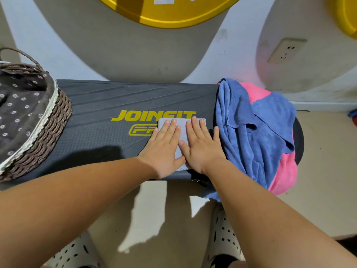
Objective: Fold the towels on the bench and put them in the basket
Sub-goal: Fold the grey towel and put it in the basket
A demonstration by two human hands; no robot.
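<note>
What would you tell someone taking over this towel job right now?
Left hand and right hand: both flat, pressing a folded grey towel on the bench.
Blue towel and pink towel: heaped unfolded at the bench's right end.
Basket: at the left end; no towel visible in it.
Done: grey towel folded.
Left: put it in the basket, then fold and store the heap.

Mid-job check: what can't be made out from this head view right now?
- grey towel: mostly under the left hand and right hand, head view; its layers are hidden.
- basket: cut by the left edge; most of its inside is out of frame.
- blue towel and pink towel: bunched together; how many towels cannot be told.
- bench lettering: partly covered by the grey towel and hands.
</note>
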